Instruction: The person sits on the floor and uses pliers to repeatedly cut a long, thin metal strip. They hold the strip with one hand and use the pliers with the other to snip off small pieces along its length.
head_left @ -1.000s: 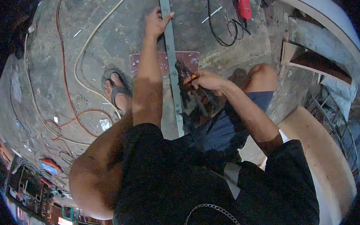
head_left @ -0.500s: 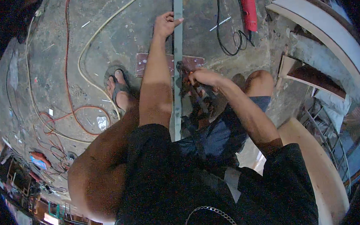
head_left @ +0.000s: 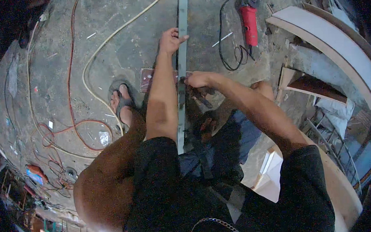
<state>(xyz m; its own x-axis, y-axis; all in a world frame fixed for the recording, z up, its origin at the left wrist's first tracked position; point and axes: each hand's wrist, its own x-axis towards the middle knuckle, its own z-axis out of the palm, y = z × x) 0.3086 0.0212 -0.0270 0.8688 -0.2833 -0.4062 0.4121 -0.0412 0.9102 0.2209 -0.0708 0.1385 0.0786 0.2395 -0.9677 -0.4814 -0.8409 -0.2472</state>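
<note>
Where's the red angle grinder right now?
In the head view, the red angle grinder lies on the floor at the upper right, between a looping black cord and the curved white panel.

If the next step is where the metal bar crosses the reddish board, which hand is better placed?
Probably the right hand: it is beside the crossing, apparently gripping a dark tool. The left hand touches the metal bar farther from the reddish board.

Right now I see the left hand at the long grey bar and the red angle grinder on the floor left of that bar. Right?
One slip: in the head view, the red angle grinder is right of the long grey bar. The left hand is at the bar.
</note>
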